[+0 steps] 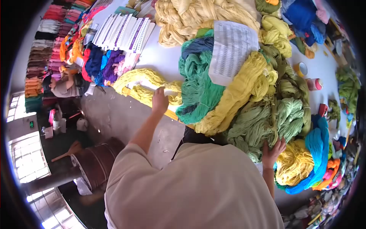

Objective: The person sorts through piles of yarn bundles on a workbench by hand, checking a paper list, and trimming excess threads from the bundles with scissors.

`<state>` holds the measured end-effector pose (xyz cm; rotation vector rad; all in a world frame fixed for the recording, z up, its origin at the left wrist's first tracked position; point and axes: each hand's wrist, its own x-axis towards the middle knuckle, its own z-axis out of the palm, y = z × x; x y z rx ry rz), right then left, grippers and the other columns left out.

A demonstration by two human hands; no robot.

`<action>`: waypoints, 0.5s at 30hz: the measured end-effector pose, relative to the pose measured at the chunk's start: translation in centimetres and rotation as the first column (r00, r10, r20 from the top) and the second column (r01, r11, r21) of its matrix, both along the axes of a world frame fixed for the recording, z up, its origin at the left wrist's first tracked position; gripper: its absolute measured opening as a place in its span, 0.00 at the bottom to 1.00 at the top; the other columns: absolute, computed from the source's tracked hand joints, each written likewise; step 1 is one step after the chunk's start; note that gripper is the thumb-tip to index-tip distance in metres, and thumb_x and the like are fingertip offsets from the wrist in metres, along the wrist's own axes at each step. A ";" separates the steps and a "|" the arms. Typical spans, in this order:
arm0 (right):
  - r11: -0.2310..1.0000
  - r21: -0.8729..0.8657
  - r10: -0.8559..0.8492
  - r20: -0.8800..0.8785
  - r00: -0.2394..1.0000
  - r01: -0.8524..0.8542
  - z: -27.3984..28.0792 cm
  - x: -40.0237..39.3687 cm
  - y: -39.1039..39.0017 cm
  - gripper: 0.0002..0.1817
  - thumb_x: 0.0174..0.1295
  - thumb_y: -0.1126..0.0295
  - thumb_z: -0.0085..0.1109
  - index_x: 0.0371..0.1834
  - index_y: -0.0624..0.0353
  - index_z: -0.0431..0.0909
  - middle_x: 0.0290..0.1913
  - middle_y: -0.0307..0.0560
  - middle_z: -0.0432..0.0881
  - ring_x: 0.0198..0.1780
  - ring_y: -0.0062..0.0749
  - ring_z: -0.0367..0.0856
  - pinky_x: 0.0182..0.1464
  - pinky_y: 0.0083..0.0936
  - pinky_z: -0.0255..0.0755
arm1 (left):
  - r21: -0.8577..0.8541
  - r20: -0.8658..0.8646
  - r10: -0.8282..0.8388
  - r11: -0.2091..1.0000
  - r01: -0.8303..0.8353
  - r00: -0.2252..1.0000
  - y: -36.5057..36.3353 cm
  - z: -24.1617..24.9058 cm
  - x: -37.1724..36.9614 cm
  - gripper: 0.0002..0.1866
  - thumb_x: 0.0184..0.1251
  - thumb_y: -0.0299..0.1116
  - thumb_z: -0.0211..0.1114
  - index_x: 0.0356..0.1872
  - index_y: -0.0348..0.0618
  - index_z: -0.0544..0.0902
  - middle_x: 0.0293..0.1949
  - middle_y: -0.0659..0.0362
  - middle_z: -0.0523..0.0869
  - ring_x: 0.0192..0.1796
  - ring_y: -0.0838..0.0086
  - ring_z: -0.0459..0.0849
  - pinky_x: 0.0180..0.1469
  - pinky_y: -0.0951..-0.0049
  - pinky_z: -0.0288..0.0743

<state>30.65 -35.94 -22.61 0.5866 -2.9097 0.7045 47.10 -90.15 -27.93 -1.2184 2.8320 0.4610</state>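
My left hand (160, 101) is at a loose yellow skein (141, 79) on the table's near edge, its fingers closed on the strands. My right hand (273, 152) lies with spread fingers against the lower edge of a pale green yarn heap (253, 126). Between my hands are a teal-green skein (200, 87) and a long yellow skein (232, 95). A printed sheet (233, 53) lies over them. To the right of my right hand sit golden yellow yarn (295, 162) and a bright blue skein (317, 145).
Cream yarn (206, 17) and white-and-purple printed strips (122, 32) lie on the far side. A tape roll (301, 69) and a thread spool (314, 84) stand at right. Another person (65, 86) is at far left, above a brown drum (99, 162).
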 end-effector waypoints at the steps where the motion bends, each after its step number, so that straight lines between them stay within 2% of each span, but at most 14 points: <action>1: 1.000 0.023 -0.010 -0.004 1.000 0.010 0.4 0.3 -0.2 0.34 0.57 0.65 0.67 0.68 0.59 0.67 0.68 0.64 0.64 0.66 0.66 0.60 0.68 0.60 0.54 | -0.033 0.087 -0.072 0.997 0.075 0.994 -2.8 -2.1 0.5 0.34 0.61 0.24 0.62 0.72 0.43 0.66 0.72 0.49 0.69 0.74 0.51 0.65 0.71 0.51 0.65; 3: 0.998 0.015 -0.061 0.017 0.998 0.061 2.3 1.3 -1.5 0.35 0.56 0.68 0.66 0.69 0.58 0.66 0.69 0.63 0.64 0.68 0.65 0.61 0.70 0.58 0.54 | -0.148 0.256 -0.236 0.949 0.279 0.937 -6.8 -5.1 -0.2 0.39 0.61 0.24 0.63 0.76 0.46 0.61 0.79 0.52 0.57 0.81 0.55 0.54 0.76 0.47 0.56; 4: 0.997 -0.006 -0.079 -0.002 0.997 0.079 3.4 1.8 -2.3 0.35 0.56 0.70 0.65 0.70 0.58 0.66 0.69 0.63 0.64 0.68 0.65 0.61 0.70 0.57 0.54 | -0.115 0.353 -0.311 0.921 0.371 0.882 -8.3 -5.9 -0.9 0.45 0.58 0.26 0.67 0.79 0.50 0.58 0.81 0.55 0.52 0.82 0.56 0.49 0.78 0.43 0.50; 5: 0.990 0.007 -0.143 -0.014 0.990 0.143 4.9 2.7 -3.7 0.36 0.55 0.73 0.65 0.70 0.58 0.66 0.69 0.62 0.64 0.69 0.63 0.61 0.71 0.55 0.54 | -0.091 0.396 -0.377 0.891 0.444 0.837 -9.3 -6.1 -1.7 0.45 0.55 0.30 0.72 0.77 0.52 0.61 0.79 0.56 0.58 0.82 0.56 0.51 0.79 0.43 0.48; 6: 0.983 -0.030 -0.181 -0.033 0.983 0.180 5.3 3.7 -4.3 0.37 0.55 0.74 0.65 0.71 0.58 0.65 0.69 0.61 0.65 0.69 0.61 0.61 0.71 0.54 0.54 | -0.032 0.429 -0.397 0.891 0.453 0.811 -10.2 -6.8 -2.4 0.44 0.53 0.32 0.74 0.74 0.53 0.63 0.77 0.56 0.61 0.81 0.58 0.54 0.78 0.43 0.49; 7: 0.968 0.009 -0.249 -0.056 0.967 0.250 5.5 5.0 -4.8 0.38 0.54 0.75 0.66 0.71 0.58 0.65 0.69 0.61 0.65 0.69 0.60 0.62 0.71 0.53 0.54 | 0.023 0.463 -0.417 0.888 0.460 0.782 -11.1 -7.4 -3.0 0.44 0.52 0.34 0.76 0.72 0.53 0.66 0.75 0.56 0.63 0.80 0.59 0.57 0.78 0.44 0.50; 8: 0.954 -0.018 -0.299 -0.032 0.954 0.298 5.8 6.2 -5.6 0.39 0.53 0.76 0.67 0.71 0.58 0.64 0.69 0.61 0.65 0.70 0.60 0.61 0.71 0.53 0.54 | -0.065 0.495 -0.404 0.866 0.496 0.770 -11.6 -7.8 -2.9 0.40 0.50 0.39 0.77 0.67 0.54 0.70 0.68 0.56 0.74 0.73 0.62 0.69 0.77 0.45 0.53; 10: 0.941 0.019 -0.336 -0.056 0.940 0.337 6.9 8.5 -7.4 0.40 0.52 0.79 0.69 0.71 0.59 0.64 0.69 0.58 0.65 0.71 0.58 0.61 0.73 0.51 0.55 | 0.034 0.507 -0.399 0.895 0.445 0.764 -12.9 -8.9 -2.4 0.37 0.48 0.44 0.78 0.62 0.52 0.74 0.59 0.53 0.82 0.62 0.58 0.81 0.71 0.47 0.64; 12: 0.935 -0.051 -0.353 -0.042 0.935 0.351 7.9 10.3 -9.9 0.39 0.52 0.80 0.68 0.70 0.59 0.66 0.69 0.58 0.65 0.72 0.57 0.61 0.74 0.49 0.55 | 0.226 0.448 -0.464 0.886 0.405 0.764 -13.3 -5.9 -1.5 0.29 0.49 0.46 0.76 0.52 0.46 0.81 0.50 0.49 0.86 0.55 0.52 0.84 0.62 0.51 0.74; 14: 0.935 -0.110 -0.338 -0.002 0.941 0.336 8.5 11.4 -12.2 0.38 0.52 0.80 0.68 0.70 0.60 0.66 0.70 0.58 0.65 0.73 0.56 0.61 0.74 0.48 0.56 | 0.329 0.405 -0.595 0.803 0.496 0.694 -14.7 -4.6 0.2 0.22 0.52 0.45 0.73 0.44 0.41 0.84 0.47 0.47 0.87 0.53 0.49 0.84 0.54 0.52 0.78; 15: 0.944 -0.146 -0.302 -0.023 0.953 0.295 9.0 11.7 -13.7 0.38 0.51 0.81 0.68 0.69 0.60 0.66 0.69 0.58 0.66 0.72 0.56 0.63 0.73 0.47 0.57 | 0.370 0.259 -0.636 0.760 0.534 0.727 -15.9 -4.0 1.9 0.22 0.53 0.45 0.73 0.43 0.40 0.84 0.46 0.47 0.87 0.52 0.48 0.85 0.53 0.53 0.79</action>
